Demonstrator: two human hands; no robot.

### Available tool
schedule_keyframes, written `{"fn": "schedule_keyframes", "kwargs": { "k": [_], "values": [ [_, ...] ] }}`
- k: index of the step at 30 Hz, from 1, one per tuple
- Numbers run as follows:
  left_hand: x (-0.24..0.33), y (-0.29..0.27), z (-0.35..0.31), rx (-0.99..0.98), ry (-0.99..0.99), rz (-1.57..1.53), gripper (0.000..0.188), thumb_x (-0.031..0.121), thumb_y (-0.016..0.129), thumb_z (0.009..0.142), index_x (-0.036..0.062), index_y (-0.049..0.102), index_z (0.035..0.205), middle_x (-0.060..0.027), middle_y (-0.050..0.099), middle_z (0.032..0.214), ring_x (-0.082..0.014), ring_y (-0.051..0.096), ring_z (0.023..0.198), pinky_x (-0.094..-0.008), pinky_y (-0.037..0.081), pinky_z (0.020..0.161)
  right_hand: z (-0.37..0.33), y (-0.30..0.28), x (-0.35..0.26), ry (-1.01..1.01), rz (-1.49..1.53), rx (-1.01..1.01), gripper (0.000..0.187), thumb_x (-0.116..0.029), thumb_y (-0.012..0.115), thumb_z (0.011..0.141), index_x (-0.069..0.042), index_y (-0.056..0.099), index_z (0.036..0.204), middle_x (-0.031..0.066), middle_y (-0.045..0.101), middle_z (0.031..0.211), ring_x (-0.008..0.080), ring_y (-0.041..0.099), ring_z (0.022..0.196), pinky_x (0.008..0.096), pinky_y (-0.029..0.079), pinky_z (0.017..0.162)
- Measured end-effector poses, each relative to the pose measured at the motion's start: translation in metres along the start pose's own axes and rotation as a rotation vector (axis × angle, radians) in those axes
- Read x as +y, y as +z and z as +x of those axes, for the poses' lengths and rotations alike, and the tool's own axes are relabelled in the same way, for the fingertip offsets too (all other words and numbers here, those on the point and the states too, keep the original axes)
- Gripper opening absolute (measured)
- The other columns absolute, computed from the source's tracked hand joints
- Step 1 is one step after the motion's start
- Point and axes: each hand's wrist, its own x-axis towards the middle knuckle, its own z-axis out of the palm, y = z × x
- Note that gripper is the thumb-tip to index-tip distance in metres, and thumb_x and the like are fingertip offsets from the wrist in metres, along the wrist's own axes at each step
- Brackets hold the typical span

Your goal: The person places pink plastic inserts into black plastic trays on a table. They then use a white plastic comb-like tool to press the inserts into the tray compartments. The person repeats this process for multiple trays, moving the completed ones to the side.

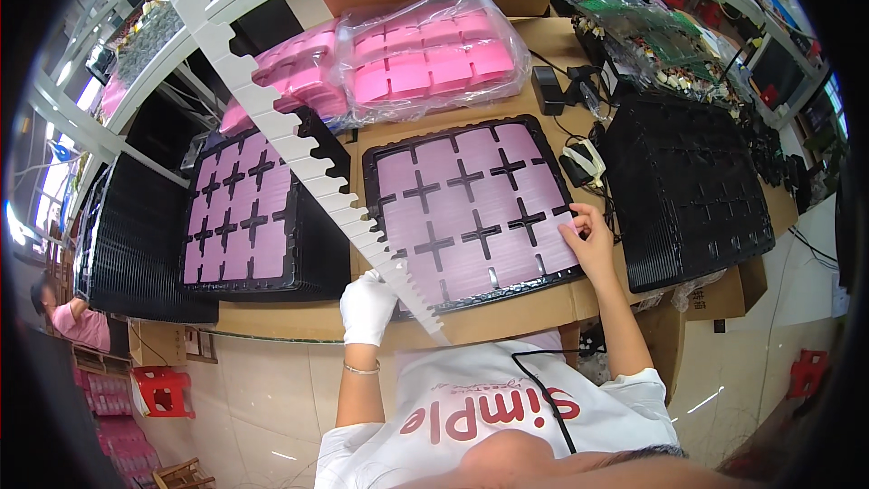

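Centrally, a black tray (466,179) lies flat on the cardboard-covered bench (272,319), directly before the person; a pink sheet (453,210) covers its floor, and black cross-shaped ridges show among the pink panels. The right hand (588,240), bare, is at the tray's right edge, thumb and index finger bent toward each other near the sheet's margin; whether they pinch the sheet or the rim cannot be told. The left hand (368,308), in a white glove, is at the near left corner with its fingers curled; their tips are partly hidden, so its grip cannot be determined. A white toothed strut (312,170) crosses the view obliquely in front of the tray's left side.

To the left stands a tray stack (321,258) with pink panels in its top tray, and beyond it a second stack of black trays (136,244). To the right is a further black stack (692,190). Behind the tray, clear plastic wraps pink cut sheets (434,59); near these rests a black adapter (547,91), and farther right lie green circuit boards (643,23).
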Motion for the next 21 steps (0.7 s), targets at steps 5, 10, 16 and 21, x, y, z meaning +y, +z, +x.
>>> {"fn": "schedule_keyframes", "kwargs": {
  "k": [5,10,16,21],
  "values": [
    [0.003,-0.004,0.007,0.043,0.018,0.056,0.047,0.048,0.071,0.085,0.0021,0.073,0.076,-0.0169,0.069,0.069,-0.0349,0.069,0.071,-0.0394,0.054,0.066,0.000,0.008,-0.006,-0.105,-0.158,0.004,0.046,-0.006,0.077,0.076,-0.002,0.058,0.118,0.0045,0.064,0.076,0.0160,0.060,0.069,0.0299,0.049,0.069],
    [0.026,-0.020,-0.001,0.180,0.041,0.110,0.039,0.039,0.074,0.085,0.0017,0.070,0.097,-0.0183,0.071,0.088,-0.0364,0.069,0.080,-0.0418,0.054,0.071,-0.006,0.003,-0.023,-0.118,-0.386,0.023,0.047,-0.006,0.073,0.077,-0.002,0.056,0.121,0.0105,0.063,0.091,0.0253,0.059,0.080,0.0369,0.048,0.077],
    [0.033,0.001,0.075,0.449,0.577,0.007,0.023,0.014,0.067,0.090,0.0011,0.066,0.108,-0.0210,0.067,0.105,-0.0363,0.064,0.098,-0.0424,0.052,0.086,0.064,0.028,-0.063,-0.483,-0.613,0.181,0.036,-0.006,0.061,0.084,0.000,0.059,0.120,0.0188,0.059,0.122,0.0362,0.053,0.115,0.0494,0.039,0.099],
    [0.036,0.034,0.131,0.203,0.633,0.429,0.047,0.042,0.050,0.098,0.0106,0.058,0.132,-0.0140,0.054,0.140,-0.0319,0.046,0.133,-0.0593,0.022,0.112,0.123,0.072,-0.018,-0.624,-0.803,-0.284,0.042,-0.032,0.049,0.098,-0.005,0.060,0.128,0.0065,0.059,0.132,0.0284,0.040,0.137,0.0526,0.023,0.117]
  ]
}}
